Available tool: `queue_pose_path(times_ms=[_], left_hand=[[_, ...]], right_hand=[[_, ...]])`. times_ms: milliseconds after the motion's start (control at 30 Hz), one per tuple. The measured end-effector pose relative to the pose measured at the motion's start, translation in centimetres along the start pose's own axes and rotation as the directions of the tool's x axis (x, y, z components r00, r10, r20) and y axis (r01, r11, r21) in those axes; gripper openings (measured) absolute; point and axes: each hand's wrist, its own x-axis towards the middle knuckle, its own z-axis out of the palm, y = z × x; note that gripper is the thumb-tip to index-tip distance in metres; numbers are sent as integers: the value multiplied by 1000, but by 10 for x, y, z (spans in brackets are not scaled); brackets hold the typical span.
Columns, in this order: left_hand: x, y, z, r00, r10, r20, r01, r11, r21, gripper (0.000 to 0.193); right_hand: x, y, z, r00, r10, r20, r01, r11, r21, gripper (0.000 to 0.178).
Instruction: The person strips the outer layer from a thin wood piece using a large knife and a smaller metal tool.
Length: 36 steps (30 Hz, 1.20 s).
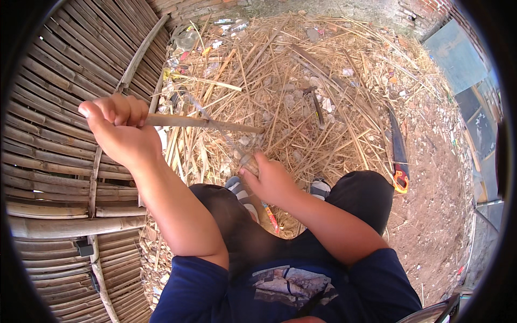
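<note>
My left hand [121, 126] is closed around one end of a bamboo stick [177, 121], beside the slatted wall. The stick points right and its far end hangs over the straw-covered ground. In my right hand [269, 180] is the handle of a long-bladed knife [226, 139], gripped in front of my knees. Its thin blade, slightly blurred, slants up and left and crosses the stick near the middle. Whether the edge touches the stick or only passes in front of it, I cannot tell.
Beyond the stick a hammer [316, 107] lies on the straw and bamboo scraps [280, 91]. A handsaw [398, 151] with an orange handle rests right of my knee. A bamboo slat wall [54, 118] stands close on the left; bluish panels [458, 56] lean at the far right.
</note>
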Motion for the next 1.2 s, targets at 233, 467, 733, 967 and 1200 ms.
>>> queue_pose_path(times_ms=[233,467,733,967,1200], left_hand=[[6,2,-15,1000,8,-11,-8,1000,14,55],[5,-1,-12,989,-29,146,36,998,-45,63],[5,2,-11,1000,12,-2,-12,998,59,68],[3,-2,-8,999,2,46,-5,998,58,68],[8,0,-14,995,64,-83,-58,996,72,59]], right_hand=[[7,-11,-18,995,55,87,-57,998,28,44],[3,-27,-31,989,-147,-31,150,958,242,40],[15,3,-3,992,78,95,-81,996,32,49],[4,-29,-24,981,-151,-124,180,948,262,43],[4,4,15,998,-38,51,39,999,-30,41]])
